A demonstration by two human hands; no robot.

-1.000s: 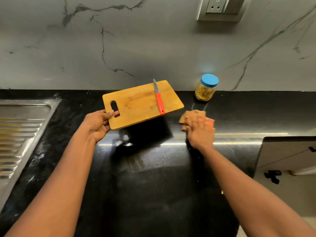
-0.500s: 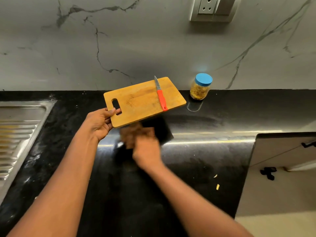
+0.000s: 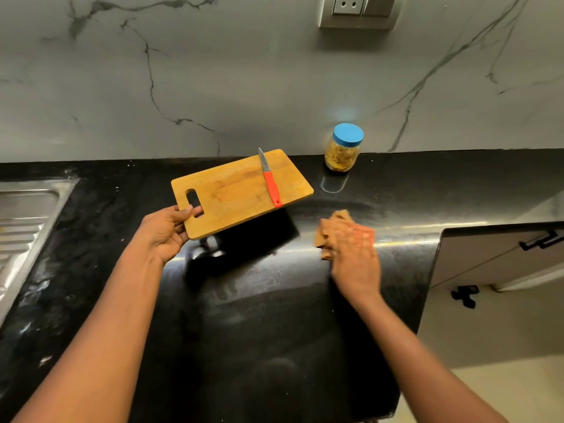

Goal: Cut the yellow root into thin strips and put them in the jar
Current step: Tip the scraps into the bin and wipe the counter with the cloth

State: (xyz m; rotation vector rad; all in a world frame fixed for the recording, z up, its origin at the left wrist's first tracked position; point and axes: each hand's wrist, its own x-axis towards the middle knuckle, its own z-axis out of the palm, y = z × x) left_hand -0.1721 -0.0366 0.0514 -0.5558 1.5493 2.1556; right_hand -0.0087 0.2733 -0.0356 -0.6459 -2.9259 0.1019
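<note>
Cutting looks done: the lidded jar (image 3: 347,136) of yellow strips (image 3: 340,157) stands at the tabletop's (image 3: 274,331) back edge, the left hand (image 3: 166,232) grips the bare cutting board (image 3: 232,193) carrying the knife (image 3: 270,181), and the blurred right hand (image 3: 354,251) seemingly presses flat on a cloth (image 3: 331,225), wiping up.

Head-worn wide-angle view, facing forward and down, counter (image 3: 274,331) close below

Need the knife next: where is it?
Head view, centre: the knife lies on the right end of the cutting board that the left hand holds, left of the jar.
</note>
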